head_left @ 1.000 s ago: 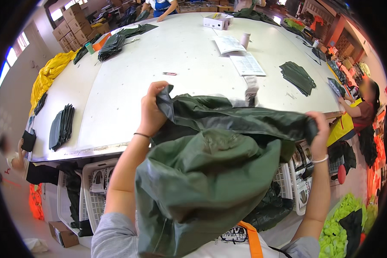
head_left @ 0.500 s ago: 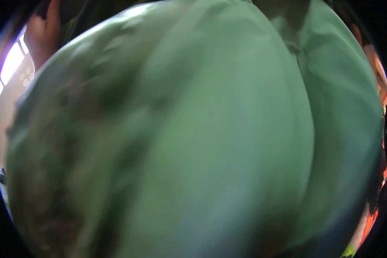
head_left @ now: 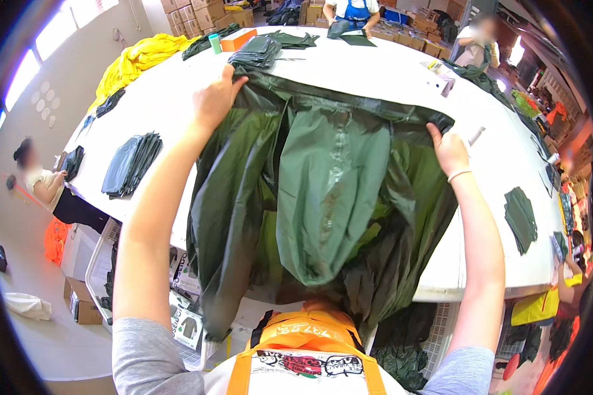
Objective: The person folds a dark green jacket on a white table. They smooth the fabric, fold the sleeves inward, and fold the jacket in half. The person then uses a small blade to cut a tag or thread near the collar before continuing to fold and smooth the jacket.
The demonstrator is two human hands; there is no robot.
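Note:
A dark green rain garment point(head_left: 323, 191) lies spread on the big white table point(head_left: 375, 72), its lower part hanging over the near edge toward me. My left hand point(head_left: 214, 99) grips its far left corner. My right hand point(head_left: 449, 150) pinches its far right corner, a pale band on the wrist. Both arms stretch out over the cloth, holding its far edge taut across the table.
Folded dark green pieces lie on the table at the left point(head_left: 133, 164), the far middle point(head_left: 257, 51) and the right point(head_left: 520, 217). A yellow heap point(head_left: 138, 59) sits far left. Other people work at the far side point(head_left: 349, 13), the right and the left point(head_left: 39, 184). White crates point(head_left: 105, 263) stand under the table.
One second ago I held the bunched garment up in front of me; it then swept over the camera. Now it is laid out flat on the table with both hands at its far corners.

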